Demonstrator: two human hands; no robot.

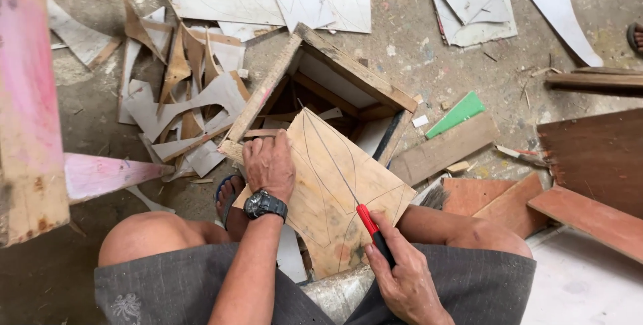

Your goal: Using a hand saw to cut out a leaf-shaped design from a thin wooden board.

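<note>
- Across an open wooden box frame (348,70), a thin plywood sheet (328,184) lies marked with curved pencil lines.
- Left hand (269,164) presses flat on the sheet's upper-left edge, fingers together.
- Right hand (402,278) wraps tightly around a red-handled saw (367,221).
- Right of the frame lies a small green strip (457,114).

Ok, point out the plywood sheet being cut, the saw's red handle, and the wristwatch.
plywood sheet (328,171): head view, bare face with pencil lines.
saw handle (370,226): head view, red part above the right hand (405,281).
wristwatch (264,204): head view, dial on the left hand's (268,164) wrist.
</note>
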